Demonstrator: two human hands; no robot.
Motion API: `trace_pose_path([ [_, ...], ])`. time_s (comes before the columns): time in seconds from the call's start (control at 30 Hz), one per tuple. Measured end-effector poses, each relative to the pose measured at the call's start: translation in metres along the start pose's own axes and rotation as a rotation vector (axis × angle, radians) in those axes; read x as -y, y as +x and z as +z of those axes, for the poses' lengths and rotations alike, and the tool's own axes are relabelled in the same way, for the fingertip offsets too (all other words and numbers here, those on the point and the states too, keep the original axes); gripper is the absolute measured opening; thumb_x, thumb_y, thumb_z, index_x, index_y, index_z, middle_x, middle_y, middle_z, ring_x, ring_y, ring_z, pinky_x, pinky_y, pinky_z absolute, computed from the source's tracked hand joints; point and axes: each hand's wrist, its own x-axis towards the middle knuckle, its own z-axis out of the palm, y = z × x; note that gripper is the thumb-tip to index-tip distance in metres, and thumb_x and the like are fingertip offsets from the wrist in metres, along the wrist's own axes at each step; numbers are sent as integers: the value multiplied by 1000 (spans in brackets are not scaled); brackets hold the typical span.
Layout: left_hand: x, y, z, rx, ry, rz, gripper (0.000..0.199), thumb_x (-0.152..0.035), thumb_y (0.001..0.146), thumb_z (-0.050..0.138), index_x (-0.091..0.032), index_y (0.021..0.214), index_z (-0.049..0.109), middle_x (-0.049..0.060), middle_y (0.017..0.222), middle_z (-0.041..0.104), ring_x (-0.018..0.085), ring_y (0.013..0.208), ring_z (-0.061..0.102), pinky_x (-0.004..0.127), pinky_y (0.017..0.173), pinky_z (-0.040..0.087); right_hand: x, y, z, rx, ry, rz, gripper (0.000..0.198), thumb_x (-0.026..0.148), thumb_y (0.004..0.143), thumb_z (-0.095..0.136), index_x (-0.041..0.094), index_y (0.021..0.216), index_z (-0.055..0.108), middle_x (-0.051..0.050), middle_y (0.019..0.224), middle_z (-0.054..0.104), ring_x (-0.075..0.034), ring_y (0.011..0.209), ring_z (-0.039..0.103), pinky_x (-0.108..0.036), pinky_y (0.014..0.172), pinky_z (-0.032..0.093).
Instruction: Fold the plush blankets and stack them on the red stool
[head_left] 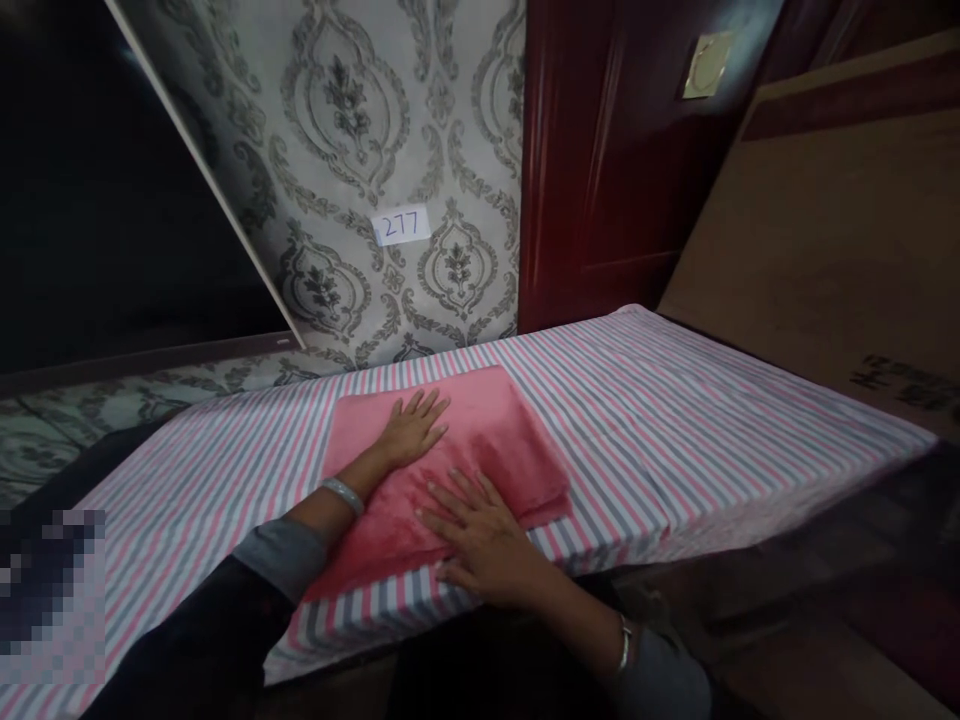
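- A pink towel (480, 440) lies folded on a striped sheet (675, 420), near the front edge of the bed and a bit left of the middle.
- The towel looks soft and fuzzy (you can see two layers at its right corner).
- The left hand (411, 428) lies flat on the far part of the towel, fingers spread and pointing away. It grips nothing; it just presses down with an open palm.
- The right hand (484, 540) lies flat on the near part of the towel, close to its front edge, fingers spread and pointing up and left. It also grips nothing.
- The two hands are near each other but do not touch.
- Each wrist has a bracelet (342, 494), and both arms wear dark sleeves with grey cuffs.
- The sheet has pink, grey and white stripes and covers the whole bed top.
- Behind the bed is a grey wall (360, 120) with a curly pattern.
- A small white tag (401, 226) on the wall says 277.
- To the right of the wall is a dark red door (600, 160).
- A big brown board (825, 230) leans at the far right, just behind the bed.
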Motion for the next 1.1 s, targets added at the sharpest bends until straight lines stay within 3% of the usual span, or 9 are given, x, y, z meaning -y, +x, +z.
trace_pose_path([
  [0.1,-1,2,-10,51,-13,-27,63,-55,101,26,-30,159,25,6,168,17,32,154,13,61,120,16,3,-12,-10,12,24,-23,72,61,93,56,33,156,34,-2,166,23,-28,154,9,-55,123,8],
  [0.17,-6,7,-18,52,-32,-44,65,-58,100,24,-31,159,25,6,167,18,32,154,14,60,120,17,1,-17,-23,-3,37,-31,68,59,94,55,31,154,38,-4,162,33,-25,151,22,-49,123,15],
  [0.27,-24,24,-29,19,-66,14,69,-63,99,20,-29,159,22,6,168,14,30,155,12,59,121,13,-9,-18,-46,-142,-10,61,57,50,99,51,27,151,44,-8,155,46,-24,146,34,-47,122,18],
  [0.37,-51,51,-33,48,-86,135,70,-63,99,19,-29,160,22,4,169,10,27,155,8,57,123,7,-26,-16,-52,-241,-122,213,56,48,99,51,30,152,44,-9,159,39,-32,151,23,-58,121,13],
  [0.5,-75,87,-21,134,-88,125,70,-62,98,24,-29,159,20,7,168,12,28,155,10,61,121,10,-44,-18,-28,-201,-150,256,64,56,97,53,38,155,34,-2,165,26,-35,153,11,-61,120,11],
  [0.7,-67,117,3,96,-106,58,77,-67,96,24,-25,160,18,11,167,16,29,154,15,57,121,14,-48,-24,-15,-201,-97,238,63,59,98,48,41,155,31,3,165,25,-33,154,10,-59,122,9],
  [0.93,-59,142,3,75,-126,50,70,-64,98,17,-25,154,35,7,162,36,25,148,33,44,118,29,-50,-25,-17,-225,-80,220,61,60,99,44,41,156,30,6,166,23,-32,154,9,-57,123,9],
  [1.1,-64,138,2,-9,-124,40,65,-55,101,14,-23,151,40,5,156,46,20,144,41,35,116,32,-50,-24,-16,-210,-94,235,62,62,99,44,41,156,30,5,166,24,-32,153,11,-58,122,9],
])
